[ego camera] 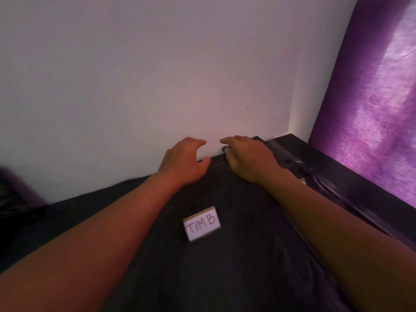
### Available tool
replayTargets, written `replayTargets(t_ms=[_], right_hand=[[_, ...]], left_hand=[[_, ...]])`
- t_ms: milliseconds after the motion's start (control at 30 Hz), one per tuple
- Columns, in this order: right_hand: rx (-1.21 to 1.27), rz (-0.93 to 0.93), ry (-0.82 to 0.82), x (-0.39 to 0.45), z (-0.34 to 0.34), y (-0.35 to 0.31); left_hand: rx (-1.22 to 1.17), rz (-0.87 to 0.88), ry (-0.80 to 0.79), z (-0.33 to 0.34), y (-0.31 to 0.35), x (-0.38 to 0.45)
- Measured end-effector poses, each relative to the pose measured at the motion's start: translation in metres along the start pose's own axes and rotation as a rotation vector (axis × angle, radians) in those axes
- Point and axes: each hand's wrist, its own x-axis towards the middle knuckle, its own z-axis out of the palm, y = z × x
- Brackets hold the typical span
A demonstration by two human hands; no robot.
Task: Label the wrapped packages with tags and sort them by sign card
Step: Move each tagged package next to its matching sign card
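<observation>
A small white sign card [202, 224] reading "TIM B" stands on the dark cloth-covered table [236, 266], between my forearms. At the back right, against the wall, lies a black, shiny wrapped package [284, 155] with clear tape on it. My right hand [247, 158] lies on its left end with the fingers curled over the corner. My left hand [185, 159] hovers just left of it, near the wall, with its fingers spread and curved and nothing in them. No tag is visible on the package.
A pale wall [157, 86] rises directly behind the table. A purple curtain [371, 109] hangs at the right. Shiny black plastic [351, 203] runs along the table's right edge. A dark blurred object [11, 199] sits at the far left.
</observation>
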Motion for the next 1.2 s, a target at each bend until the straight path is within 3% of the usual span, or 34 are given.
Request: replayTargets(t_ms=[233, 767, 1200], right_hand=[[0.081, -0.180, 0.150, 0.002, -0.011, -0.101], [0.208, -0.487, 0.146, -0.016, 0.022, -0.391], [0.186, -0.504, 0.117, -0.022, 0.048, -0.461]], left_hand=[[0.085, -0.018, 0.220, -0.098, -0.029, -0.059], [0.160, -0.236, 0.445, -0.266, -0.185, -0.284], [0.128, -0.250, 0.474, -0.275, -0.247, -0.335]])
